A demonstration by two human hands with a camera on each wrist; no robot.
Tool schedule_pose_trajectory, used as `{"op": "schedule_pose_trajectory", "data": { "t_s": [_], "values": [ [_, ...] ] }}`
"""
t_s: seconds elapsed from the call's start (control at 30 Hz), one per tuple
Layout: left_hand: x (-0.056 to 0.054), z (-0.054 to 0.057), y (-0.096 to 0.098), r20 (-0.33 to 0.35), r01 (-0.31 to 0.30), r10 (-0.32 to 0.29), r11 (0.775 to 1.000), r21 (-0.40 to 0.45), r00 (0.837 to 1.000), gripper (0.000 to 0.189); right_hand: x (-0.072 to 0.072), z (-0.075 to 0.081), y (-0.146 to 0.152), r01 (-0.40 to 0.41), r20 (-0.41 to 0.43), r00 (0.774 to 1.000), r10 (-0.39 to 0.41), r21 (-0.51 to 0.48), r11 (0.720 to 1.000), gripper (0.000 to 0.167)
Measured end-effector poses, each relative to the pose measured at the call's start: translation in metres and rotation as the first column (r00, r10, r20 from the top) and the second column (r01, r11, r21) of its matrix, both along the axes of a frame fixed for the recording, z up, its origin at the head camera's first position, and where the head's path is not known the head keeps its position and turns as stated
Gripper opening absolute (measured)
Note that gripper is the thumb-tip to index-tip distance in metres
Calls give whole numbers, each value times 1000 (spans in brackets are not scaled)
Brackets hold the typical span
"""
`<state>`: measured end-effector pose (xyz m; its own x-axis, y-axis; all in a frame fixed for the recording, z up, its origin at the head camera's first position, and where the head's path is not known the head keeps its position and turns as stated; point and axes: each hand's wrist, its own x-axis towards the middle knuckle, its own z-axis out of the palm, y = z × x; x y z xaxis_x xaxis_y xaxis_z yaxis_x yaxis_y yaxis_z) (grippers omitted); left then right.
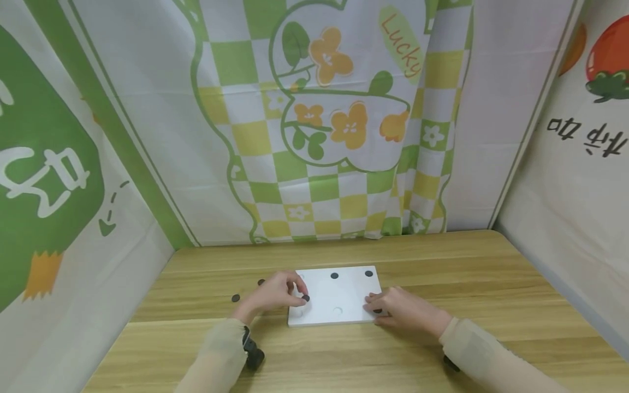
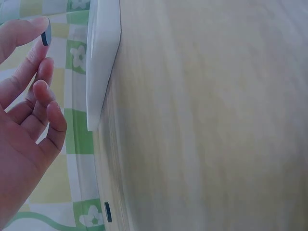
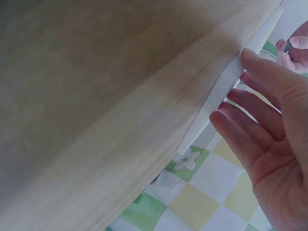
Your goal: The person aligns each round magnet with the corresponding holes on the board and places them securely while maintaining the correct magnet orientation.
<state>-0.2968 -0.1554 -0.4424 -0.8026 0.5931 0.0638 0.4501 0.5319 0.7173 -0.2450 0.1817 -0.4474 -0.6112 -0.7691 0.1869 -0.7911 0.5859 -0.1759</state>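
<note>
A white board (image 1: 354, 295) with shallow round recesses lies on the table. My left hand (image 1: 279, 290) is over its left end and pinches a small black disc (image 2: 46, 38) between thumb and index finger, with the other fingers loosely bent. My right hand (image 1: 400, 307) rests at the board's right end, its fingers lightly bent and the thumb (image 3: 250, 57) at the front edge. Partly covered by that hand is another black disc (image 1: 377, 310). Along the board's far side sit a black disc (image 1: 334, 275) in the middle and a black disc (image 1: 369, 273) at the right corner.
Left of the board, a loose black disc (image 1: 236, 298) lies on the wooden table (image 1: 344, 360), and another disc (image 1: 261, 282) shows just beyond my left hand. A green and yellow checked cloth (image 1: 314, 196) hangs behind the table, with printed cloth walls on both sides.
</note>
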Motion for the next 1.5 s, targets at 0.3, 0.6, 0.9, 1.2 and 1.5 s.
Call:
{"op": "schedule_pose_trajectory", "data": {
  "t_s": [0.3, 0.6, 0.9, 1.2, 1.5],
  "values": [
    [-2, -1, 10, -24, 14, -14, 1000, -8, 1000, 13, 0, 0, 0, -4, 2, 1000, 4, -4, 1000, 32],
    [-5, -5, 20, -4, 22, -22, 1000, -17, 1000, 13, -1, -2, 1, -18, -11, 1000, 18, -13, 1000, 31],
    [-7, -5, 33, 2, 39, -39, 999, -10, 999, 13, 0, 0, 0, 8, 34, 999, -7, -5, 1000, 30],
    [-6, -4, 43, 20, 44, -44, 999, -5, 999, 13, -3, -2, 1, 5, 18, 1000, -5, 3, 1000, 30],
    [-6, -4, 53, -4, 77, -77, 997, -23, 997, 14, -3, -2, 2, -13, -11, 1000, 13, -6, 1000, 30]
  ]
}}
